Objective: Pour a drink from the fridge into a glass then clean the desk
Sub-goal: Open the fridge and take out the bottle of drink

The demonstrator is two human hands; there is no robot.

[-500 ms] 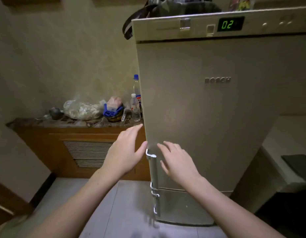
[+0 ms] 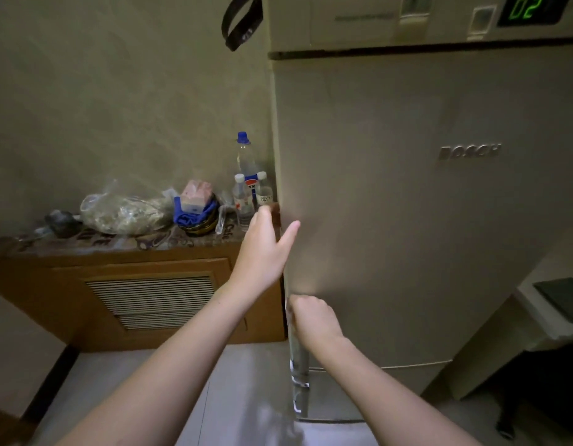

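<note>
A tall beige fridge [image 2: 423,204] fills the right of the view, its upper door closed and a green "02" display [image 2: 524,8] at the top. A shiny vertical handle [image 2: 298,358] runs down the door's left edge. My right hand [image 2: 314,320] is shut around the top of that handle. My left hand [image 2: 265,249] lies flat with fingers apart along the door's left edge, higher up, thumb resting on the door face. No glass or drink from inside the fridge is visible.
Left of the fridge stands a low wooden cabinet [image 2: 150,300] with a slatted vent. On its patterned top sit several clear bottles [image 2: 246,185], a filled plastic bag [image 2: 124,212] and a pink box in blue cloth [image 2: 196,201]. A black strap [image 2: 240,24] hangs above. A pale counter [image 2: 555,304] lies right.
I have moved closer to the fridge. My right hand went from open in front of the door to closed on the handle. My left hand moved up onto the door's left edge.
</note>
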